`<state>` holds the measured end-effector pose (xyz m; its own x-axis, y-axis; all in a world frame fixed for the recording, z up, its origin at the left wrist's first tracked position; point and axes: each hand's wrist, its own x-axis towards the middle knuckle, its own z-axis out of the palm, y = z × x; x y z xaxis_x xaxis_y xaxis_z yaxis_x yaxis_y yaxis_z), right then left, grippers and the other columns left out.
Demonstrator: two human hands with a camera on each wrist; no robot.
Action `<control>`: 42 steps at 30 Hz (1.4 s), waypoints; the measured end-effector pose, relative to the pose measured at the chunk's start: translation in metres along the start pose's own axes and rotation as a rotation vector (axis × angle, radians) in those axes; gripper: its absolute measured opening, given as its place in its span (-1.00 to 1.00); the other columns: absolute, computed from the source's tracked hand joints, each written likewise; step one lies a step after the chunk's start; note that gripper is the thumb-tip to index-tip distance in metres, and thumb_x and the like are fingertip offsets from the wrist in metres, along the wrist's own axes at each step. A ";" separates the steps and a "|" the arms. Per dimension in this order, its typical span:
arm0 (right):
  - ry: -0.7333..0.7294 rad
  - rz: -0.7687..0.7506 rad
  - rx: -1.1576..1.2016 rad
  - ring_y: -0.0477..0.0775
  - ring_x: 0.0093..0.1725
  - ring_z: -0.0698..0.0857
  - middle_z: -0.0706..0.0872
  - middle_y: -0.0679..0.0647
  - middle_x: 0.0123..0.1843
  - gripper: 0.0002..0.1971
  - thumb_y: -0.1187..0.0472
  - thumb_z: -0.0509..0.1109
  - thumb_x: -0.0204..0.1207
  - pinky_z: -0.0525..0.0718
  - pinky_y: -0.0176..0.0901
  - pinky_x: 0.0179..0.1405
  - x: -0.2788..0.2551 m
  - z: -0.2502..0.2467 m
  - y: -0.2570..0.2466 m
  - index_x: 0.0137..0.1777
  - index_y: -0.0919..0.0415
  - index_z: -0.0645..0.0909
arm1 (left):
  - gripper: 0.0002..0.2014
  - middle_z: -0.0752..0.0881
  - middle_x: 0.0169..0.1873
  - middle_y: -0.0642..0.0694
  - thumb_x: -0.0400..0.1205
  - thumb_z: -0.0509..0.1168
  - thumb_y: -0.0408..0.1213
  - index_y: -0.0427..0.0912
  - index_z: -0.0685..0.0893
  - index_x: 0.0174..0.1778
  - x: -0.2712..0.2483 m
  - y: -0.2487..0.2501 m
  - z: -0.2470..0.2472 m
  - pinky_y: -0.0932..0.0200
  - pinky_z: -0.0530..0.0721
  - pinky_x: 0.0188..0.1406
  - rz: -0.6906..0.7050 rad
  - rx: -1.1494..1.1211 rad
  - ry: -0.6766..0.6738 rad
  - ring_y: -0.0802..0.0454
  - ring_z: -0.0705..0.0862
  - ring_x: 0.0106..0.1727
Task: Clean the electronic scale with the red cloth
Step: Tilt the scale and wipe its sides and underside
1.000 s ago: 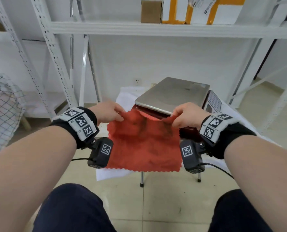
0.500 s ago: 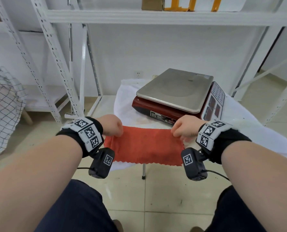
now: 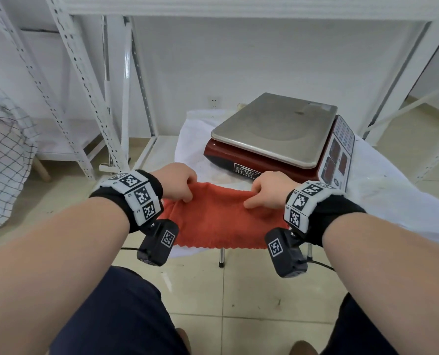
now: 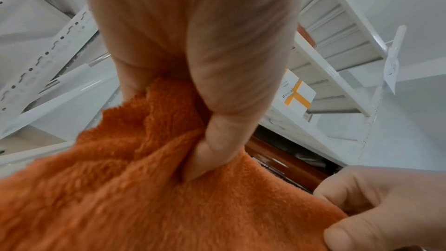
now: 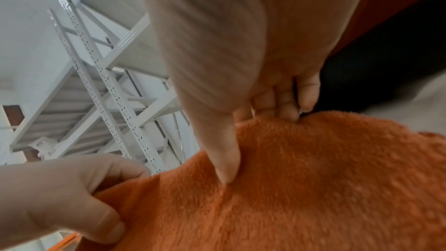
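Note:
The red cloth point(image 3: 221, 219) lies folded at the near edge of the small table, its scalloped hem hanging over the front. My left hand point(image 3: 180, 184) pinches its far left corner and my right hand point(image 3: 265, 192) pinches its far right corner. In the left wrist view the thumb presses into the fuzzy cloth point(image 4: 144, 188); the right wrist view shows thumb and fingers around the cloth's point(image 5: 313, 178) folded edge. The electronic scale point(image 3: 277, 131), with a steel platter, dark red body and a keypad on its right side, sits just behind the hands, untouched.
A white sheet covers the table point(image 3: 382, 190). White metal shelving uprights point(image 3: 85, 80) stand behind and to the left. A checked fabric point(image 3: 3, 155) is at the far left. Tiled floor and my dark-trousered knees point(image 3: 115, 316) are below.
The cloth was held up spread in front of the scale; both hands have lowered it onto the table's near edge and folded it over, so it now shows half as tall.

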<state>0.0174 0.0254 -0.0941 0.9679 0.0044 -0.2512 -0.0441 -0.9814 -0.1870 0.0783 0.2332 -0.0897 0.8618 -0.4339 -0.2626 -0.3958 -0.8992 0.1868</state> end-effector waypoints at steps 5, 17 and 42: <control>0.046 0.033 0.031 0.11 -0.15 0.58 0.54 0.03 -0.35 -0.68 0.00 0.38 0.48 0.39 -0.23 -0.42 -0.008 -0.012 -0.007 -0.42 0.14 0.49 | -0.63 0.63 -0.18 -0.11 0.49 0.31 -0.52 -0.08 0.43 0.11 -0.019 0.010 -0.018 0.32 0.49 -0.64 0.046 -0.216 -0.085 0.07 0.55 -0.45; 0.219 0.190 1.350 0.17 -0.25 0.67 0.62 0.21 -0.18 -0.82 0.22 0.17 0.66 0.73 0.10 -0.13 -0.038 -0.059 -0.020 -0.18 0.20 0.47 | -0.64 0.75 -0.28 -0.12 0.57 0.20 -0.66 -0.11 0.58 0.09 -0.061 0.056 -0.048 0.20 0.74 -0.49 0.167 -0.939 -0.154 0.03 0.75 -0.43; 0.115 0.026 1.100 0.06 -0.26 0.70 0.73 0.26 -0.04 -0.75 0.25 0.43 0.52 0.70 -0.15 -0.14 -0.041 -0.037 -0.013 0.18 0.27 0.64 | -0.64 0.67 -0.11 -0.31 0.60 0.26 -0.53 -0.19 0.50 0.30 -0.035 0.067 -0.014 0.19 0.60 -0.63 0.081 -1.247 -0.138 -0.23 0.70 -0.29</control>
<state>-0.0127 0.0307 -0.0468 0.9782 -0.0876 -0.1880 -0.2051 -0.2745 -0.9395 0.0259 0.1891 -0.0551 0.7791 -0.5550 -0.2916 0.1879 -0.2370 0.9532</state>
